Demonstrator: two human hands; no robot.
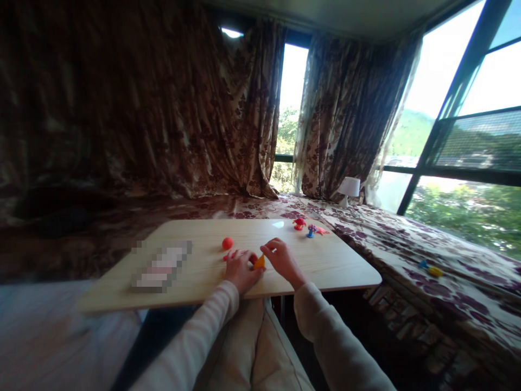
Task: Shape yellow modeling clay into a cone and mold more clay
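My left hand (243,271) rests low over the near middle of the table, its fingers closed round a small orange-yellow pointed piece (259,262). Close above that piece's tip are the bent, pinched fingertips of my right hand (281,259); whether something small sits between them I cannot make out. Just beyond my left hand a pinkish-red piece (228,254) shows, partly hidden by the fingers. A red ball (227,243) lies a little farther back on the tabletop.
The pale wooden table (195,288) bears a blurred-out flat rectangle (163,266) at left. Far right stand a red figure (299,224), a blue figure (311,232) and a pinkish-red piece (322,231). On the flowered cover (391,244) are a white lamp (349,188) and a blue-yellow toy (433,270).
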